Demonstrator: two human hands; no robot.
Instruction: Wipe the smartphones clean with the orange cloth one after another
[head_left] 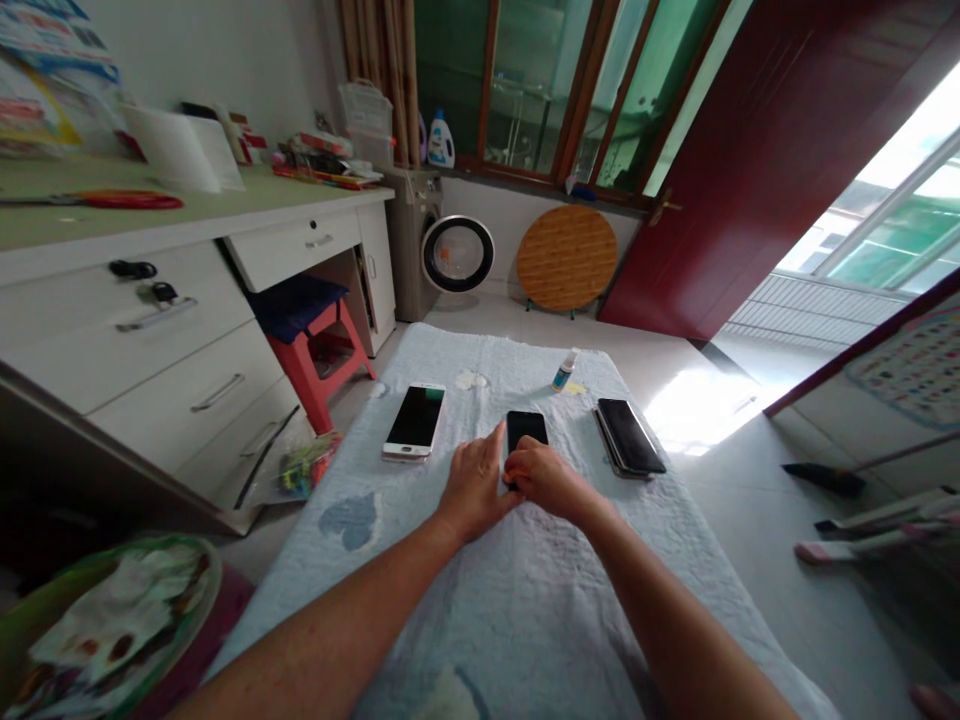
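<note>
A black smartphone [527,427] lies near the middle of the cloth-covered table, its lower part hidden by my hands. Along its left edge rests my left hand [478,475], fingers stretched forward and the thumb out by the phone's bottom end. My right hand [546,478] is over the phone's lower part with its fingers curled in and pressed together; whatever they hold, if anything, is hidden. To the left lies a white-framed smartphone [416,420] with a dark screen. On the right, a dark phone [628,437] lies on another flat item. A small spray bottle [565,371] stands farther back.
A pale blue patterned cloth [442,620] covers the table. Left of it are a red stool [322,350], white drawers [187,375] and a full waste bin [214,570]. A washing machine with its round door [487,250] ajar and a round wooden tabletop [568,258] stand behind.
</note>
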